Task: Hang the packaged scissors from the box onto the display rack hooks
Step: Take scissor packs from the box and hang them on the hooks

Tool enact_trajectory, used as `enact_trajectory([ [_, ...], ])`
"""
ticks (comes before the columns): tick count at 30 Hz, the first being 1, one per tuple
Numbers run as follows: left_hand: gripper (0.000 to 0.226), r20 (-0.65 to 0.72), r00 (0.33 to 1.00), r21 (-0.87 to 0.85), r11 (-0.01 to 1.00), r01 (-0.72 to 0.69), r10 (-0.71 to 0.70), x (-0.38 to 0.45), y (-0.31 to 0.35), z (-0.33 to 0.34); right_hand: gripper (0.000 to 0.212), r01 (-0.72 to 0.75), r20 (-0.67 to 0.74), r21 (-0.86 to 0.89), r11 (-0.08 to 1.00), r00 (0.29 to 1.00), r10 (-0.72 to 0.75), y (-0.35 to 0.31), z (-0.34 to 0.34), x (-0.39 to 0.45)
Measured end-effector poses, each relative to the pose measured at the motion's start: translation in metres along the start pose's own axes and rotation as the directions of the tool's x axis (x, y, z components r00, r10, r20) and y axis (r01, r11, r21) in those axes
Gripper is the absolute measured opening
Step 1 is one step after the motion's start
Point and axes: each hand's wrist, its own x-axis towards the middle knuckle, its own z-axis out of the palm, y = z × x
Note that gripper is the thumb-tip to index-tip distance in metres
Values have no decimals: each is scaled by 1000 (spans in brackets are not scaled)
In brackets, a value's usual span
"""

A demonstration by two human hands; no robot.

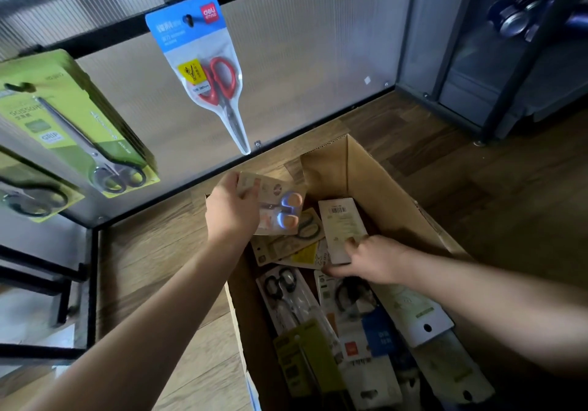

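Observation:
An open cardboard box [366,168] on the floor holds several packaged scissors [321,321]. My left hand [232,210] grips a pack of small scissors with pale orange and blue handles [281,210] above the box's far left corner. My right hand [372,259] pinches a white pack turned back side up, barcode showing [342,226], inside the box. On the display rack, a blue-topped pack with red-handled scissors [203,66] hangs from a hook [188,19]. Green packs of black-handled scissors [73,124] hang on a hook at the left.
The rack has a black frame bar [178,194] and a ribbed translucent back panel. More green packs [28,194] hang lower left. A dark metal cabinet [496,60] stands at the right. The floor is wood-patterned.

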Motion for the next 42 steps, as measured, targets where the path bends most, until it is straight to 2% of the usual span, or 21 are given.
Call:
enact_trajectory([
  [3,24,-9,1000,-17,1000,-25,25,-2,1,4,57,-10,-63,-37,999,998,8,8,-19,-9],
  [6,38,-24,998,-29,997,-65,64,-4,1,4,74,-163,-145,-13,986,976,160,18,-32,-10],
  [8,40,-16,997,-40,996,-81,80,-5,1,4,77,-275,-209,117,954,932,294,24,-38,-11],
  [10,39,5,996,-52,995,-90,91,-6,5,3,66,-328,-283,287,900,869,407,30,-48,-12],
  [13,38,17,992,-44,992,-122,122,-2,13,-9,29,-338,-419,439,833,743,522,39,-70,-10],
  [15,39,-22,992,-28,992,-123,123,8,22,-24,15,-278,-511,566,776,620,595,44,-85,-7],
  [17,34,-117,987,-1,994,-108,108,19,34,-46,15,-188,-562,639,746,547,620,46,-101,-6],
  [21,13,-221,973,-41,996,-76,65,31,48,-99,14,-120,-671,561,819,514,535,37,-148,-9],
  [24,22,-284,957,-86,992,-91,64,38,48,-137,16,-149,-745,410,900,515,425,25,-195,-8],
  [26,27,-313,945,-107,985,-132,92,41,52,-164,16,-138,-799,323,936,490,348,13,-230,-10],
  [30,13,-394,907,-154,962,-223,148,38,62,-221,14,-30,-864,266,964,436,252,-9,-302,-10],
  [35,13,-587,797,-197,929,-312,143,30,55,-294,20,258,-923,331,908,287,255,-40,-388,-4],
  [40,10,-701,710,-291,884,-365,62,15,35,-358,23,467,-928,368,804,233,290,-72,-459,7],
  [42,12,-733,679,-294,878,-378,47,10,28,-378,22,538,-936,352,766,182,302,-84,-480,13],
])
